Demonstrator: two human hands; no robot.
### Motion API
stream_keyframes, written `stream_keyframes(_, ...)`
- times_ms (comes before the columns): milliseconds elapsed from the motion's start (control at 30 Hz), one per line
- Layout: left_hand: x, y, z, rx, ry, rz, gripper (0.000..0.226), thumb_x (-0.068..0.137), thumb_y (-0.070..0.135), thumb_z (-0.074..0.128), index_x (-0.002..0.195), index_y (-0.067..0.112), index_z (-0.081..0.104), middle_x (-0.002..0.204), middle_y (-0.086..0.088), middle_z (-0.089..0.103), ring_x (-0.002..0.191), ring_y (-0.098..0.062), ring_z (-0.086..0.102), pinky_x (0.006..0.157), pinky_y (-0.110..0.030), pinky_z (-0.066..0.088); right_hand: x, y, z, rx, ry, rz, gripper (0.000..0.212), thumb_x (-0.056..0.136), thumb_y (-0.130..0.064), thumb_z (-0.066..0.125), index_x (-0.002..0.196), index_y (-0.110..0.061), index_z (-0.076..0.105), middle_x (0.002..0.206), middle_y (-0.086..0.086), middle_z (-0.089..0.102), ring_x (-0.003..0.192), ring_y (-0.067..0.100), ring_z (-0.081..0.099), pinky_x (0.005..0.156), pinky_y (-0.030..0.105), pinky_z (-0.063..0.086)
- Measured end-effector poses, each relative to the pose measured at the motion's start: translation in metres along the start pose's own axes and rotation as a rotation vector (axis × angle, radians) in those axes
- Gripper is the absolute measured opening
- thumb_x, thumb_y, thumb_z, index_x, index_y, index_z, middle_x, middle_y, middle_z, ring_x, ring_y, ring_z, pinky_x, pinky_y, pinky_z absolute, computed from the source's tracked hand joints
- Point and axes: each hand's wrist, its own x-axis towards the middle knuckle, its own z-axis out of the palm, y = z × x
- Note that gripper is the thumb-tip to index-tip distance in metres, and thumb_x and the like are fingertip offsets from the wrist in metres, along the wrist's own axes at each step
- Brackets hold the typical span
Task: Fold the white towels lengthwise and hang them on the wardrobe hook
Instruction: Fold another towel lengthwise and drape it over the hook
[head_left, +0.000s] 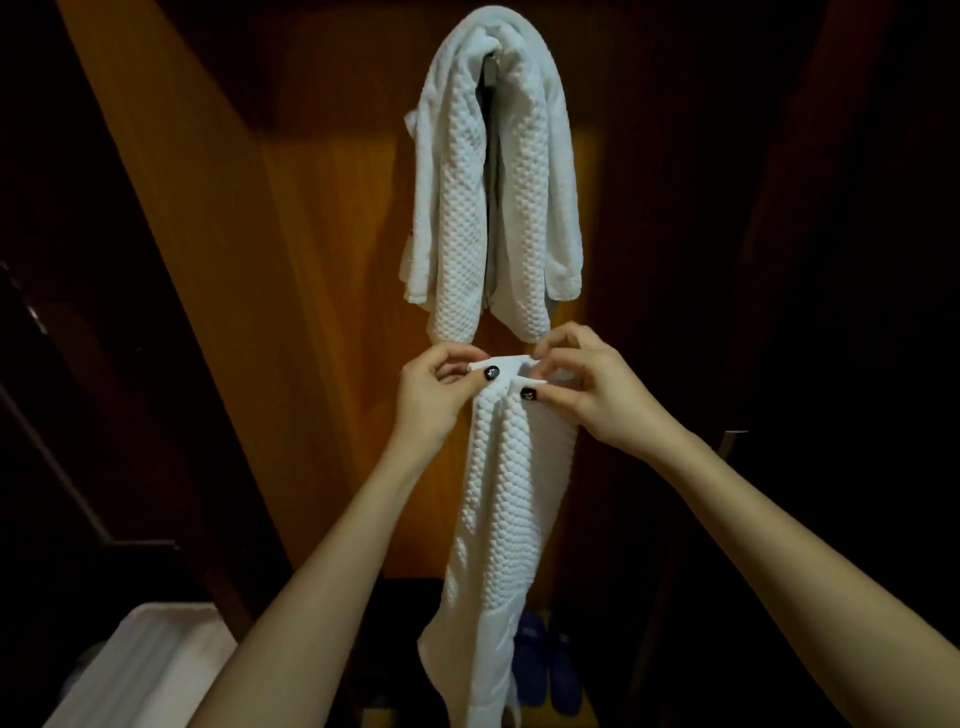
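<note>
In my head view, my left hand (441, 387) and right hand (589, 389) pinched the top corners of the towel (506, 499), hanging limp just below the hung towel (462, 208); soft and light, it seemed best held there.

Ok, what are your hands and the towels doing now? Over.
Left hand and right hand pinch top edge of held towel. It hangs straight down. Hung towels bunched above, over the hands.

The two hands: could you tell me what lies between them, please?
Head view: top hem of the white waffle-weave towel, pinched by left hand and right hand.
</note>
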Motion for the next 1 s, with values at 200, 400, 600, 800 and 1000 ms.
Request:
stream_keyframes(200, 0.0, 0.01, -0.006, -0.122, -0.015, 0.023, 0.017, 0.077, -0.007, 0.071, 0.085, 0.008, 0.069, 0.077, 0.007, 0.07, 0.074, -0.001, 0.067, 0.069, -0.014, 0.05, 0.011, -0.012, 0.005, 0.008, 0.072, -0.12, 0.005, 0.085, -0.012, 0.073, 0.087, -0.008, 0.071, 0.082, -0.002, 0.067, 0.079, 0.006, 0.059, 0.072, 0.015, 0.041)
stream_keyframes(400, -0.007, 0.011, -0.006, -0.182, 0.008, 0.011, 0.02, 0.08, -0.002, 0.07, 0.094, 0.011, 0.072, 0.082, 0.007, 0.073, 0.081, -0.007, 0.069, 0.073, -0.018, 0.052, 0.012, -0.017, 0.01, 0.125, 0.071, -0.089, 0.004, 0.087, -0.016, 0.071, 0.089, -0.013, 0.072, 0.086, -0.004, 0.071, 0.085, 0.005, 0.066, 0.077, 0.018, 0.05)
stream_keyframes(600, -0.011, 0.01, -0.002, -0.223, -0.022, -0.019, 0.014, 0.086, 0.004, 0.066, 0.093, 0.013, 0.074, 0.084, 0.006, 0.075, 0.075, -0.002, 0.067, 0.06, -0.011, 0.048, 0.012, -0.019, 0.011, 0.106, 0.1, -0.107, 0.009, 0.089, -0.016, 0.07, 0.089, -0.007, 0.07, 0.084, -0.003, 0.07, 0.083, 0.005, 0.066, 0.074, 0.023, 0.053)
stream_keyframes(800, -0.016, 0.009, 0.002, -0.413, -0.093, -0.071, 0.018, 0.083, 0.028, 0.066, 0.097, 0.024, 0.077, 0.1, -0.002, 0.074, 0.094, -0.013, 0.069, 0.071, -0.016, 0.052, 0.012, -0.023, 0.009, 0.061, 0.172, -0.103, 0.01, 0.088, -0.015, 0.071, 0.09, -0.005, 0.071, 0.085, -0.002, 0.068, 0.083, 0.007, 0.065, 0.075, 0.024, 0.052)
stream_keyframes(1000, -0.015, 0.01, 0.009, -0.404, -0.159, -0.004, 0.033, 0.079, 0.003, 0.071, 0.107, 0.017, 0.069, 0.103, 0.0, 0.073, 0.102, -0.013, 0.067, 0.083, -0.019, 0.05, 0.017, -0.025, -0.002, 0.026, 0.166, -0.064, 0.01, 0.087, -0.015, 0.071, 0.088, -0.005, 0.071, 0.082, 0.001, 0.069, 0.081, 0.012, 0.064, 0.073, 0.032, 0.052)
